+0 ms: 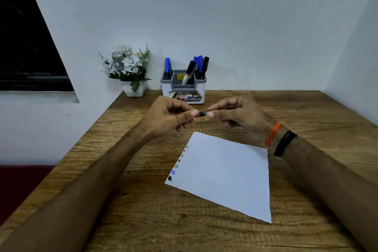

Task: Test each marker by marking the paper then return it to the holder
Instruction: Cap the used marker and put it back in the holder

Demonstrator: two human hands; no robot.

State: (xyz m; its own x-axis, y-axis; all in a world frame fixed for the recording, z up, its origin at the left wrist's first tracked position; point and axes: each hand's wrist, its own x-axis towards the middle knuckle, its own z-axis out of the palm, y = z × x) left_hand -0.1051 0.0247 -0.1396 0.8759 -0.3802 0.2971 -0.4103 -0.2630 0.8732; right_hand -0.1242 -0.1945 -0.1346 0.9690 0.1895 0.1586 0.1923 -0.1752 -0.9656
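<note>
Above the white paper sheet on the wooden desk, both hands, left and right, pinched a slim red-and-black marker level, seemingly to work its cap, the grey-and-white holder behind

A wood-grain worktop fills the lower view. At its back edge, against the wall, stand a white flowerpot and, just to its right, a white-and-grey holder. Nearer, right of centre, a white paper lies flat, small coloured marks along its left edge.
</note>
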